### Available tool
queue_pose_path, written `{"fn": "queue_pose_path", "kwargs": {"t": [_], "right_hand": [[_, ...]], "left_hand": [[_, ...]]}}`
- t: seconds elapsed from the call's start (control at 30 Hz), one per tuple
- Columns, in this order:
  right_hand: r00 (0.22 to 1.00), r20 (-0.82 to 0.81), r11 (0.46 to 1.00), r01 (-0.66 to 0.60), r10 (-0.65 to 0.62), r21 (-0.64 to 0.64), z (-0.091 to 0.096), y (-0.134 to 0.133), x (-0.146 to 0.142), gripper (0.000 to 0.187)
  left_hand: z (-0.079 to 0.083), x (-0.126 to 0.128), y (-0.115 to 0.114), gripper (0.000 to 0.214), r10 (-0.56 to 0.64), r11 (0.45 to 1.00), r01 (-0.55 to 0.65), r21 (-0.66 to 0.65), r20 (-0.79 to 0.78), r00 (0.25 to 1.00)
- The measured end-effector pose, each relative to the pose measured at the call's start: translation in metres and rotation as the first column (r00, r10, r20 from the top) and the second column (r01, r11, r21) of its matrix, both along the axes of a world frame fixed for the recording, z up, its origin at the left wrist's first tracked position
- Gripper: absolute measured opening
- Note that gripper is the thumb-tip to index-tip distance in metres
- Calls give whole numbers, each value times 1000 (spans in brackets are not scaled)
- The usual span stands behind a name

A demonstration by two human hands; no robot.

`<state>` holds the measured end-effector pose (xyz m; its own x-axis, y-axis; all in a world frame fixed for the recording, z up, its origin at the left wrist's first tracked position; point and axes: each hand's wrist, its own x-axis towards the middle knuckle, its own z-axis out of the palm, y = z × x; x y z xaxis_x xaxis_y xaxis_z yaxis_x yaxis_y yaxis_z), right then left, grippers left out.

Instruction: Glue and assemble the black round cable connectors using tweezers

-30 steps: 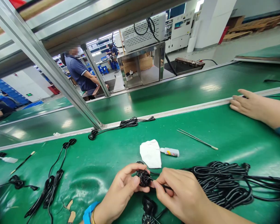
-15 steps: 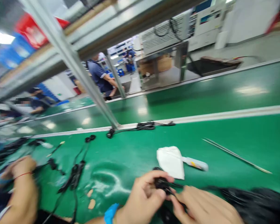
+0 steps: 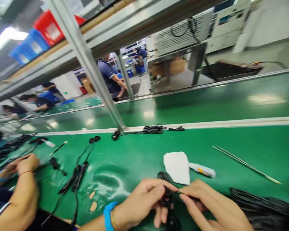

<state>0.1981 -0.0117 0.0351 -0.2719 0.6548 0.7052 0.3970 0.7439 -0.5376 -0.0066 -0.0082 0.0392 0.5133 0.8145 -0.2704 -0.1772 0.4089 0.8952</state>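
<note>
Green mat (image 3: 135,157): left hand (image 3: 144,200) grips small black round part (image 3: 167,199), right hand (image 3: 212,208) pinches its thin black cable (image 3: 183,192).

bare hands, no gloves; left hand (image 3: 144,200) wrist: blue band plus thin gold bangle; right hand (image 3: 214,208) unadorned.

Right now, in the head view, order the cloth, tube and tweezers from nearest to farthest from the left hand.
1. Cloth, just up and right of the left hand.
2. Tube, at the cloth's right edge.
3. Tweezers, far to the right.
</note>
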Motion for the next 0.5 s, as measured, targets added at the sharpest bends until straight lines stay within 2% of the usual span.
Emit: {"fn": "queue_pose_path", "kwargs": {"t": [0.07, 0.23, 0.5], "right_hand": [[999, 39, 1000, 6, -6, -4, 5, -1, 4, 16], [989, 115, 992, 81, -92, 97, 7, -1, 5, 20], [953, 247, 954, 100, -173, 283, 4, -2, 11, 24]], "left_hand": [[-1, 0, 1, 56, -5, 999, 6, -39, 30, 1000], [1, 3, 0, 55, 9, 999, -9, -48, 13, 1000], [1, -3, 1, 61, 9, 988, 29, 152, -244, 970]]}}
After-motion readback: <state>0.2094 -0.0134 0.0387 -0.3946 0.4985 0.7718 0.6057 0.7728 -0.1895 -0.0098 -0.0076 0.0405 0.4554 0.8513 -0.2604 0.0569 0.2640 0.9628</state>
